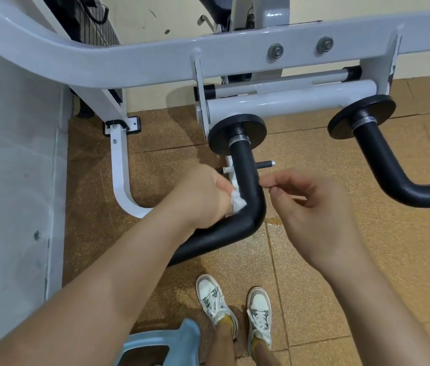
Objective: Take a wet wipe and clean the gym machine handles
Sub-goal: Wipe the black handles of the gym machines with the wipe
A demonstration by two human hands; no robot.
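Two black padded handles hang from the grey machine frame (155,62). The left handle (248,180) bends down and left under my arm. The right handle (383,167) bends off to the right edge. My left hand (198,196) is closed on a crumpled white wet wipe (238,200) and presses it against the inner side of the left handle's bend. My right hand (311,207) hovers just right of that handle with fingers loosely curled and thumb near forefinger, holding nothing that I can see.
A white curved bracket (120,175) drops to the brown tiled floor (340,260) left of the handle. A grey wall panel (10,180) fills the left side. A light blue plastic stool (161,342) stands at the bottom, beside my white sneakers (235,305).
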